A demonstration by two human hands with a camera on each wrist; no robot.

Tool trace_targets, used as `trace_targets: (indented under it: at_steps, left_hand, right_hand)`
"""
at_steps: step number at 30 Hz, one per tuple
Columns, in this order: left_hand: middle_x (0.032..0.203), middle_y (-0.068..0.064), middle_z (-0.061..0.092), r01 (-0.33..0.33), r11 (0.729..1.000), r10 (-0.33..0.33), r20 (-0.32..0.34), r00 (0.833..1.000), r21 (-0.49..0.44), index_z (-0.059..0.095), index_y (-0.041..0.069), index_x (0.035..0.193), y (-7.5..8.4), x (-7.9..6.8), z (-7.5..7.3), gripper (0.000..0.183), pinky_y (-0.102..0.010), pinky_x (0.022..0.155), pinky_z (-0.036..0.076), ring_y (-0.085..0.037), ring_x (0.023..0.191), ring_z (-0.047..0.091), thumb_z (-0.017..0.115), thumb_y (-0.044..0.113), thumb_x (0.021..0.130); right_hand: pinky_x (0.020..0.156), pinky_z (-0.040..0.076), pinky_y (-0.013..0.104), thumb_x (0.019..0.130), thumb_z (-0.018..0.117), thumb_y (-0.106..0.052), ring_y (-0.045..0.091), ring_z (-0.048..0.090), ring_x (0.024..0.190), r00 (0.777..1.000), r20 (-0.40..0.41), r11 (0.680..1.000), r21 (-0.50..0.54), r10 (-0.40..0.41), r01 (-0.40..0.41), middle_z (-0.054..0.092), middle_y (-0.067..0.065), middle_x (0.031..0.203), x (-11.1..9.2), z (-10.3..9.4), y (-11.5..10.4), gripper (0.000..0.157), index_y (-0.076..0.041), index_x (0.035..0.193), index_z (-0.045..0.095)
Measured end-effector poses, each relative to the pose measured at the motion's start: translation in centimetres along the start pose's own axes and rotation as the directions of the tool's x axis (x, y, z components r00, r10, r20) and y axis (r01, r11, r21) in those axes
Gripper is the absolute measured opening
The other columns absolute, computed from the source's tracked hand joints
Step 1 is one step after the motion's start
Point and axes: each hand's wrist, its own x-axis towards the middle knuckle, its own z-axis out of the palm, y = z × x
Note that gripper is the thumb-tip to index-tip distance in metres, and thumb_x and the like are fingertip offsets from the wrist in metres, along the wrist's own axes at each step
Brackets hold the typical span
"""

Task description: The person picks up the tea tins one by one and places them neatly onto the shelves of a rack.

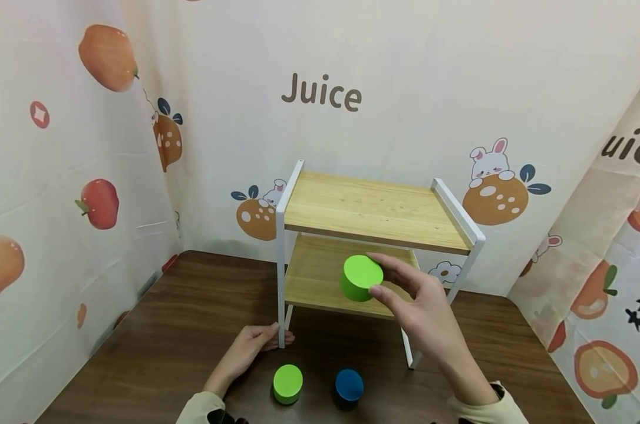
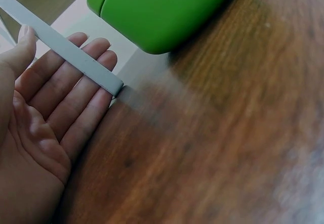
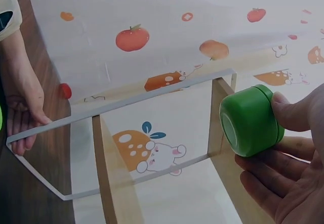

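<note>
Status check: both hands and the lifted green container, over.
Right hand gripping green container, clear of the table. Left hand holding white shelf leg. Possible obstruction: upper board above lower board. Second green container, blue container on the table.

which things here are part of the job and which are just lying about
In the job, apparently:
held green pot
two-tier shelf, held at its front left leg

Seemingly just about:
other green pot
blue pot
table
printed backdrop
</note>
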Motion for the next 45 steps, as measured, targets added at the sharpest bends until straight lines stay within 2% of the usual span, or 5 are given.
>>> trace_targets:
  at_steps: [14, 20, 28, 38, 45]
  left_hand:
    - [0.113, -0.021, 0.069, -0.015, 1.0, 0.015, 0.003, 1.0, 0.001, 0.067, -0.008, 0.114, 0.3, 0.1, -0.2, 0.05, -0.028, 0.092, 0.054, -0.029, 0.11, 0.066, 0.044, 0.035, 0.104]
    - [0.116, -0.025, 0.067, -0.031, 0.999, 0.031, 0.021, 0.999, -0.018, 0.064, -0.011, 0.117, 0.6, 0.2, -0.3, 0.049, -0.031, 0.094, 0.053, -0.034, 0.112, 0.063, 0.044, 0.032, 0.105]
    - [0.115, -0.022, 0.068, -0.016, 1.0, 0.016, 0.016, 1.0, 0.014, 0.066, -0.008, 0.116, 0.7, 0.0, -0.5, 0.05, -0.032, 0.094, 0.053, -0.031, 0.111, 0.065, 0.043, 0.035, 0.104]
    - [0.113, -0.021, 0.069, -0.032, 0.999, 0.032, 0.014, 0.999, 0.008, 0.067, -0.008, 0.115, 0.1, 0.0, -0.5, 0.05, -0.03, 0.092, 0.054, -0.03, 0.11, 0.065, 0.042, 0.035, 0.105]
    - [0.112, -0.019, 0.07, -0.019, 1.0, 0.019, -0.002, 1.0, 0.021, 0.069, -0.006, 0.113, 0.0, -0.1, -0.1, 0.051, -0.029, 0.091, 0.054, -0.025, 0.107, 0.067, 0.043, 0.038, 0.104]
  right_hand:
    - [0.098, 0.049, 0.022, 0.09, 0.07, -0.02, 0.007, 0.06, 0.116, 0.996, 0.024, 0.997, 0.009, -0.083, 0.082, 0.065, -0.005, 0.124, 2.1, 0.5, -1.5, 0.043, -0.023, 0.132, 0.06]
    - [0.094, 0.051, 0.024, 0.09, 0.07, -0.018, 0.007, 0.061, 0.114, 0.995, 0.037, 0.995, -0.003, -0.095, 0.095, 0.066, -0.005, 0.122, 3.0, 0.9, -2.1, 0.043, -0.023, 0.131, 0.06]
    - [0.093, 0.053, 0.025, 0.09, 0.071, -0.02, 0.008, 0.061, 0.114, 0.991, 0.062, 0.993, -0.014, -0.119, 0.12, 0.066, -0.007, 0.122, 4.1, 1.8, -2.9, 0.043, -0.024, 0.131, 0.06]
    - [0.09, 0.054, 0.026, 0.093, 0.067, -0.014, 0.012, 0.063, 0.112, 0.988, 0.106, 0.991, 0.084, -0.114, 0.105, 0.065, 0.0, 0.125, 5.7, 2.0, -3.9, 0.043, -0.017, 0.135, 0.057]
    - [0.091, 0.054, 0.026, 0.092, 0.068, -0.015, 0.012, 0.063, 0.113, 0.983, 0.077, 0.984, 0.077, -0.167, 0.161, 0.064, 0.0, 0.126, 6.8, 2.2, -4.9, 0.044, -0.015, 0.135, 0.057]
